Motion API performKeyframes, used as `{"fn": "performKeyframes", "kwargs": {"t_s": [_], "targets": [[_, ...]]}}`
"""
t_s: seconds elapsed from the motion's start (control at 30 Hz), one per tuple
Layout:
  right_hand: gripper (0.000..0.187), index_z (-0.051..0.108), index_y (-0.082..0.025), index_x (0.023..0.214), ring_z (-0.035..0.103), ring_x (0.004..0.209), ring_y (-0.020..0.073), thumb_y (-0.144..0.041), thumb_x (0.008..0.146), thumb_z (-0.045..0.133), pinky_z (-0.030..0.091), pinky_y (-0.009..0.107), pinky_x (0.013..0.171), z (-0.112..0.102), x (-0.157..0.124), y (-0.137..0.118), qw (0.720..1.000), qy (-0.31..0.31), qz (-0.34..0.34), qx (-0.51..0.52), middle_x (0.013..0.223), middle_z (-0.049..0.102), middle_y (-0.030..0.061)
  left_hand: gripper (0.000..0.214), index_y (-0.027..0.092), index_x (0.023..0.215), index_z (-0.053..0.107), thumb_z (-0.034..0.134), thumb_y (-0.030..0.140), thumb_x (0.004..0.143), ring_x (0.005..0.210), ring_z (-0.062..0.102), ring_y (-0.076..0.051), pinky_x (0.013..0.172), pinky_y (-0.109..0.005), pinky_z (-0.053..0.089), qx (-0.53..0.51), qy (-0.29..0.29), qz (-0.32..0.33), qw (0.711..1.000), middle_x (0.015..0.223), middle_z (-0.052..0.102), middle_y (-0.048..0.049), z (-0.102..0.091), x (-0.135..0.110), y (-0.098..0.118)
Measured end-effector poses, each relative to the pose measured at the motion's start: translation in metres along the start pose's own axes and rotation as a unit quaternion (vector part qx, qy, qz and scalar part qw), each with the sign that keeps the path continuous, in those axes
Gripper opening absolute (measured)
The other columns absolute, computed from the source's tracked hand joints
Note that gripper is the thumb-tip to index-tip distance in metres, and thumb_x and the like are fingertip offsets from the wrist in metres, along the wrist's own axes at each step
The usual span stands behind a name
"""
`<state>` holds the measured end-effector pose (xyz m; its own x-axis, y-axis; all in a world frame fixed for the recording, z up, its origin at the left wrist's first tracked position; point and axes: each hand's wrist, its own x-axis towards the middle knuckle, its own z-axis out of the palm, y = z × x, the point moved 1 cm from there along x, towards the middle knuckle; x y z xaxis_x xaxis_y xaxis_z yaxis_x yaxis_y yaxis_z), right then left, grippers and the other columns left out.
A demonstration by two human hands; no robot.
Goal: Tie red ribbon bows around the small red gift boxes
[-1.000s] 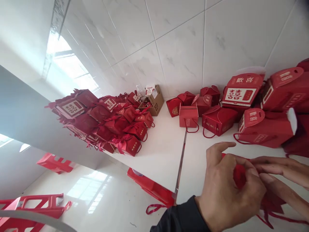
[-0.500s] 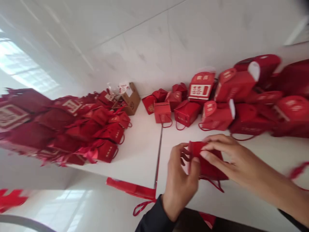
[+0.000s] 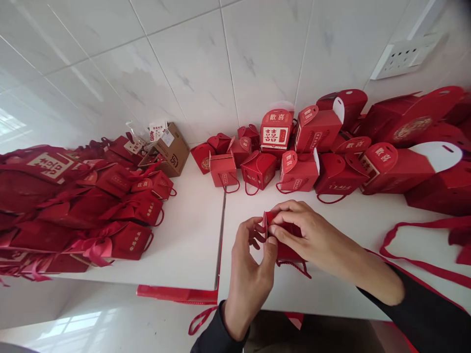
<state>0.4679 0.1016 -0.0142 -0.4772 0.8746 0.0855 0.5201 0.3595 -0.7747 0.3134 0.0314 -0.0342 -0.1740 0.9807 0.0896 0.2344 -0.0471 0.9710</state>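
Note:
A small red gift box (image 3: 288, 253) with a twisted cord handle (image 3: 300, 268) sits on the white tabletop (image 3: 333, 289) in front of me. My left hand (image 3: 252, 277) grips its left side, thumb near the top edge and fingers behind the upright flap. From the right, my right hand (image 3: 307, 230) reaches over the box and pinches at the same flap. Its fingertips are close to my left thumb. My hands hide much of the box's top, and I cannot make out anything else between the fingers.
Red gift boxes (image 3: 259, 171) line the tiled wall, several with flaps up. More boxes tied with ribbons (image 3: 128, 240) are piled at left, beside an open cardboard box (image 3: 175, 152). Red ribbon (image 3: 408, 260) lies at right. A socket panel (image 3: 405, 56) is on the wall.
My view has swung rightward and sharpened, so the scene sits further left and the wall socket shows. Both hands stay on the red box, the right fingers now closer to the left thumb.

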Motion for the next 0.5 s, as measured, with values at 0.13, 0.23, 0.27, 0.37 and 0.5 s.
{"fn": "performKeyframes", "kwargs": {"t_s": [0.13,0.23,0.27,0.37,0.5], "targets": [[0.030,0.070,-0.026,0.089,0.058,0.123,0.0263,-0.047,0.100,0.051,0.047,0.048,0.108,0.000,0.001,0.000,1.000,-0.016,-0.008,0.003,0.120,0.065,0.0073,0.024,0.023,0.113,0.062,0.051,0.042,0.103,0.094,0.061,-0.016,0.085,-0.031,0.048,-0.013,-0.002,-0.008,1.000,0.107,0.067,-0.0046,-0.002,0.004,0.002],[0.027,0.069,-0.026,0.091,0.058,0.123,0.0264,-0.045,0.100,0.051,0.048,0.047,0.107,0.001,0.001,0.001,1.000,-0.021,-0.007,-0.001,0.121,0.066,0.0078,0.023,0.020,0.094,0.062,0.054,0.041,0.101,0.080,0.058,-0.015,0.076,-0.029,0.048,-0.024,0.002,-0.025,0.999,0.089,0.064,-0.0026,-0.003,0.010,0.001],[0.026,0.069,-0.026,0.094,0.058,0.124,0.0267,-0.045,0.099,0.052,0.049,0.048,0.107,0.002,0.000,0.001,1.000,-0.018,-0.006,-0.004,0.123,0.066,0.0083,0.024,0.020,0.091,0.061,0.055,0.041,0.101,0.076,0.057,-0.014,0.073,-0.028,0.048,-0.026,0.001,-0.027,0.999,0.085,0.063,-0.0017,-0.004,0.012,0.001],[0.030,0.067,-0.027,0.117,0.058,0.127,0.0265,-0.046,0.097,0.057,0.049,0.047,0.109,0.001,-0.008,0.002,1.000,0.018,-0.019,-0.011,0.130,0.064,0.0084,0.028,0.020,0.091,0.059,0.054,0.046,0.102,0.075,0.058,-0.014,0.072,-0.028,0.050,-0.046,0.013,-0.022,0.999,0.083,0.061,-0.0006,-0.011,0.019,-0.002],[0.042,0.056,-0.036,0.137,0.055,0.136,0.0253,-0.053,0.098,0.059,0.053,0.041,0.104,-0.012,-0.034,0.015,0.995,0.094,0.025,0.003,0.145,0.058,0.0030,0.031,0.020,0.091,0.059,0.061,0.050,0.097,0.076,0.067,-0.016,0.071,-0.030,0.056,-0.085,0.078,-0.022,0.993,0.082,0.065,-0.0007,-0.037,0.029,-0.006]]}}
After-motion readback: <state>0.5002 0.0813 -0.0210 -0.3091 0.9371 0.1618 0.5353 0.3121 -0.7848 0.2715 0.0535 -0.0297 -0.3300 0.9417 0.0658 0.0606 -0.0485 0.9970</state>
